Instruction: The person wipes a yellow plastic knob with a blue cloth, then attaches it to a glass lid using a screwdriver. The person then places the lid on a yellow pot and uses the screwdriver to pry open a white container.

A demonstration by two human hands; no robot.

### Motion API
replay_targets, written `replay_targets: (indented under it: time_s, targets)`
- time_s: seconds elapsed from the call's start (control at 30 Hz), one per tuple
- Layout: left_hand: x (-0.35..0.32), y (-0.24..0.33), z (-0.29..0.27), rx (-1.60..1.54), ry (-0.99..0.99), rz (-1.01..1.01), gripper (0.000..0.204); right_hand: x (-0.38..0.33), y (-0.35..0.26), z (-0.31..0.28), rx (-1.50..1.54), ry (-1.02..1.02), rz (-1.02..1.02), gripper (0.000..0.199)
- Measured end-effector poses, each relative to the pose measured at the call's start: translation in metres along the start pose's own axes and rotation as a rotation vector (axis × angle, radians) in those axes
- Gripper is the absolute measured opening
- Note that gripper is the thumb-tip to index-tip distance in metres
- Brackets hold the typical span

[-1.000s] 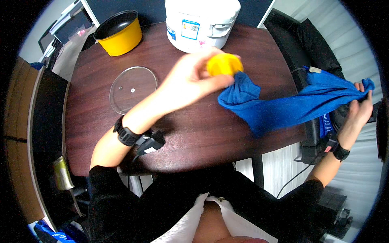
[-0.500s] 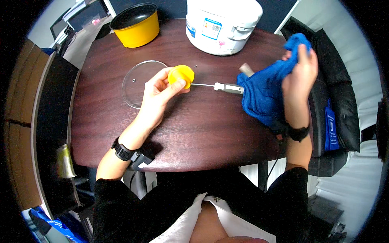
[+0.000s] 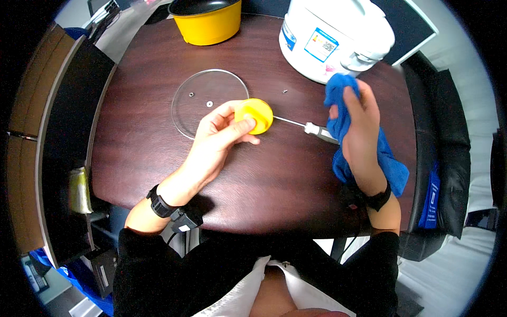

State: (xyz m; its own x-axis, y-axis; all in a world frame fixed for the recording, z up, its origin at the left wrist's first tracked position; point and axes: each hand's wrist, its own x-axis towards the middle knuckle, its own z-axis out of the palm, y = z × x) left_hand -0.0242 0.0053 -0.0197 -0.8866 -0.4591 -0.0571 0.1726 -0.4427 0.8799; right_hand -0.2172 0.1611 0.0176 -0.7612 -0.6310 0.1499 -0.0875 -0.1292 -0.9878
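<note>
My left hand (image 3: 211, 142) pinches a round yellow lid knob (image 3: 260, 109) between thumb and fingers, above the table. Gripped in my right hand (image 3: 363, 134) is a blue cloth (image 3: 393, 166); its bunched top stands out past my fingers and its lower part hangs beside my wrist. On the table between the two hands lies a screwdriver (image 3: 320, 132) with a grey and white handle, its shaft pointing at the knob. A clear glass lid (image 3: 211, 84) rests flat behind my left hand. A small metal washer (image 3: 209, 104) shows within its outline.
A yellow pot (image 3: 208, 26) with a dark inside stands at the far edge of the table (image 3: 132, 158). Right of it is a white rice cooker (image 3: 301, 47). A small screw (image 3: 284, 91) lies behind the screwdriver. A black couch (image 3: 449, 137) borders the table's right side.
My right hand has moved left with the cloth, closer to the knob. The left hand still grips the knob. The whole view has shifted, and the washer by the glass lid now shows.
</note>
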Motion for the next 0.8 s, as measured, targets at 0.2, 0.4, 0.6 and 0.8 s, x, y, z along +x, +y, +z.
replay_targets:
  time_s: [0.2,0.4,0.6,0.8]
  targets:
    - [-0.002,-0.006,0.002,0.109,-0.056,0.003,0.031,-0.018,-0.017,0.019,-0.343,-0.251,0.038,0.019]
    - [-0.004,-0.009,0.012,0.182,-0.052,-0.018,0.029,-0.027,0.005,0.033,-0.4,-0.4,-0.309,0.019]
    - [-0.01,-0.01,0.022,0.376,-0.035,0.04,0.033,-0.034,0.007,0.039,-0.539,-0.391,-0.297,0.019]
    - [-0.018,-0.009,0.023,0.554,-0.021,0.134,0.031,-0.039,0.007,0.041,-0.751,-0.39,-0.387,0.019]
